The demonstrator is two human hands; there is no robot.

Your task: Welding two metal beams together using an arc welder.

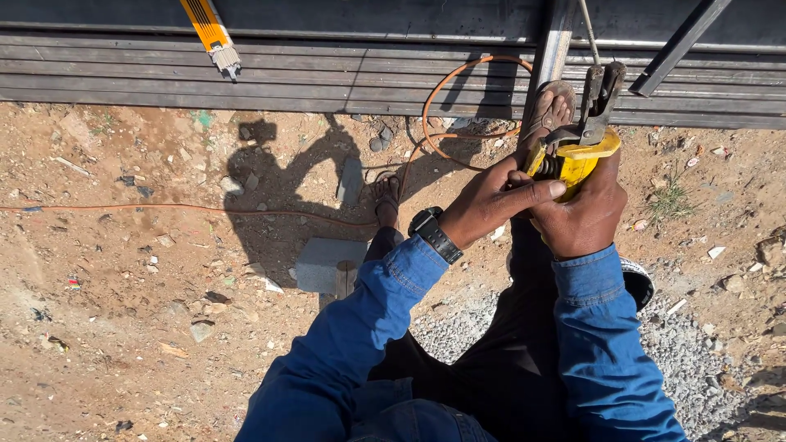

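My right hand [583,214] is wrapped tight around the yellow handle of a welding electrode holder [577,151], fingers fully closed on it, the metal jaw end pointing up and away from me. My left hand [495,200] reaches across and rests against the same handle, its index finger stretched flat along the yellow grip and the other fingers curled; I cannot quite tell whether it truly grasps the tool or only steadies it. A black wristwatch [432,232] sits on that wrist, and both arms are in blue denim sleeves.

The holder is up in front of me, above my knees, just over my sandalled right foot [550,115], close to a slanted steel bar [550,49]. A thin welding rod [588,31] rises from the clamp. Beyond lie stacked dark steel sections [246,69] along the top of the view. An orange cable [458,90] loops over the dusty ground, a grey stone block [327,263] lies to my left, and loose gravel [696,360] spreads under me.

I judge the risks plain: bare hands and open sandals so near the clamp invite a burn or shock if the rod touches steel, and the looped cable could snag a foot.
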